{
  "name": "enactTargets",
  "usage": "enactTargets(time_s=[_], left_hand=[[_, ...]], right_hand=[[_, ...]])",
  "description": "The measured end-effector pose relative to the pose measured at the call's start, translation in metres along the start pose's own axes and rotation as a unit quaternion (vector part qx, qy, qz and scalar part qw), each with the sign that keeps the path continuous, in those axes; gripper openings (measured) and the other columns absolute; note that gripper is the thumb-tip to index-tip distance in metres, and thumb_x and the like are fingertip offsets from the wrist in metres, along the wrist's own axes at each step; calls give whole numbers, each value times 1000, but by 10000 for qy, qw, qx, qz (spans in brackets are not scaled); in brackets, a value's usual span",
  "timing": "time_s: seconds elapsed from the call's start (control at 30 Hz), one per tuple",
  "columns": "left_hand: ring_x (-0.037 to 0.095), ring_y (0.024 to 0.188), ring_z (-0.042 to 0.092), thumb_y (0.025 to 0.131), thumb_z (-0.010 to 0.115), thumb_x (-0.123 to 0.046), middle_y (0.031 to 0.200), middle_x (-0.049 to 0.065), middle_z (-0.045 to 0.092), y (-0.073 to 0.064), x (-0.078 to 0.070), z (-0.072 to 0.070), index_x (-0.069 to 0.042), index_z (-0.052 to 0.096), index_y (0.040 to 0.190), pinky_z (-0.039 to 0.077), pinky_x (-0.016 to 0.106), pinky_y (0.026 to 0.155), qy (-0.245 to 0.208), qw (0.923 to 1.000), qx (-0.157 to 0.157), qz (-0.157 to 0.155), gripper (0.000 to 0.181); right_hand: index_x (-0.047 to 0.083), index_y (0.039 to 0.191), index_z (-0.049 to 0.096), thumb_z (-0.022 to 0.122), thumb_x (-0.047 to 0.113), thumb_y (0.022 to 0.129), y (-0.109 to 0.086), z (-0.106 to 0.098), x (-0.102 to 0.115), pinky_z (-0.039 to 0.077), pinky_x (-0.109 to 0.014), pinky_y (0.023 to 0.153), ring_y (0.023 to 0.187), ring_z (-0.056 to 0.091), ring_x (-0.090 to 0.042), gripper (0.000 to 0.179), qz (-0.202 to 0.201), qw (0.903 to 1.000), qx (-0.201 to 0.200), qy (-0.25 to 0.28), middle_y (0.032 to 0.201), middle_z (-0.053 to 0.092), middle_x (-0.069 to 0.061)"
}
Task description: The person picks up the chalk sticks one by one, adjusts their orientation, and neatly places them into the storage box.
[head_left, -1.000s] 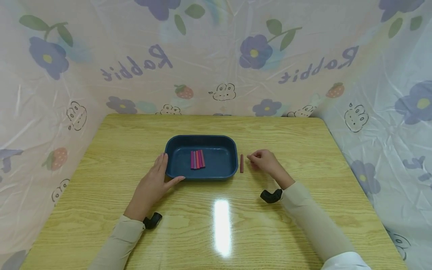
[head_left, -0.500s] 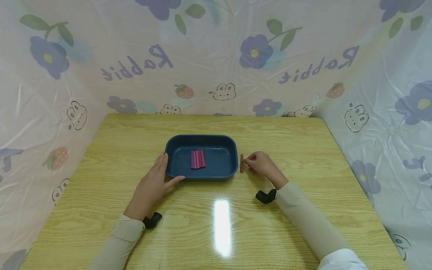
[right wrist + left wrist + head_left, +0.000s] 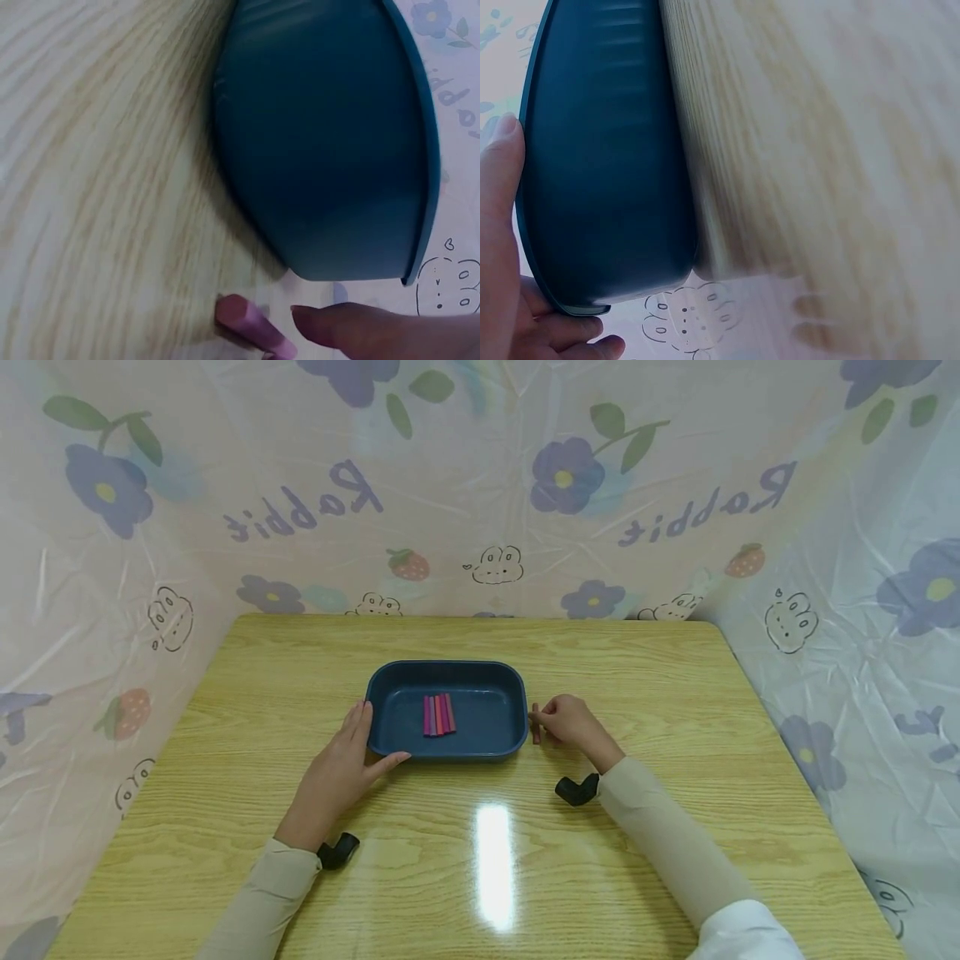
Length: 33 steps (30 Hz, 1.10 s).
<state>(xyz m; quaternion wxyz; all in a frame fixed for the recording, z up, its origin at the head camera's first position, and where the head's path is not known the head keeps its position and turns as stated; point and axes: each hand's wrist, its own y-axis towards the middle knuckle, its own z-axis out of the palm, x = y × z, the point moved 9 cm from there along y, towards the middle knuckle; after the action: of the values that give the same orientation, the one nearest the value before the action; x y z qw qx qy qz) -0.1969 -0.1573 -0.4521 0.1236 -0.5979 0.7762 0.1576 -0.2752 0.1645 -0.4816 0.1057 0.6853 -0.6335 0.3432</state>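
A dark blue rectangular box [image 3: 491, 714] stands on the table with several pink, purple and red crayons [image 3: 439, 716] side by side inside it. My left hand [image 3: 337, 768] rests against the box's left front corner, straight fingers along its end and thumb on the front rim. Just right of the box lies a single dark reddish crayon [image 3: 536, 734], its faceted end facing the camera in the right wrist view. My right hand [image 3: 573, 725] is at this crayon, fingertips crossing over its middle. In the right wrist view the thumb [image 3: 337, 324] is slightly apart from the crayon [image 3: 251, 322].
The wood-grain table [image 3: 420, 893] carries a bright light reflection near its front. Patterned cloth [image 3: 465, 468] with flowers and rabbits hangs around its back and sides. Black wrist mounts [image 3: 577, 789] stick out inward from both cuffs.
My right hand has moved left, from beside the lone crayon to over it. The left hand, the box and the crayons inside have stayed in place.
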Motion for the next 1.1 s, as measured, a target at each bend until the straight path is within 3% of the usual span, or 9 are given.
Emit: enactTargets(time_s=[0.2,0.47,0.7,1.1], left_hand=[[33,137,18,82,52,-65,152,20,13,-1,0,0,-3,8,149,34,52,99,-15,10000,-5,-11,102],[34,137,19,82,54,-64,152,20,14,-1,0,-1,-2,9,149,35,53,99,-32,10000,-32,-5,101],[34,137,19,82,51,-66,152,20,14,-1,0,-1,-2,9,149,35,53,99,-11,10000,-22,-6,102],[35,137,20,82,46,-71,152,21,14,-1,-1,-1,-2,9,149,35,53,98,16,10000,-28,21,103]], right_hand=[[6,51,52,54,32,94,3,3,1,39,-26,50,39,43,-14,51,67,9999,34,-73,44,50,-5],[11,46,48,53,27,94,5,2,4,37,-25,46,36,39,-12,51,26,9995,-158,-290,40,45,0],[5,52,56,53,25,93,4,3,4,38,-25,46,38,41,-12,47,-19,9997,-129,-193,48,55,-7],[5,51,57,48,28,96,0,-2,5,32,-25,43,38,36,-13,51,-111,9991,-333,-240,41,45,1]])
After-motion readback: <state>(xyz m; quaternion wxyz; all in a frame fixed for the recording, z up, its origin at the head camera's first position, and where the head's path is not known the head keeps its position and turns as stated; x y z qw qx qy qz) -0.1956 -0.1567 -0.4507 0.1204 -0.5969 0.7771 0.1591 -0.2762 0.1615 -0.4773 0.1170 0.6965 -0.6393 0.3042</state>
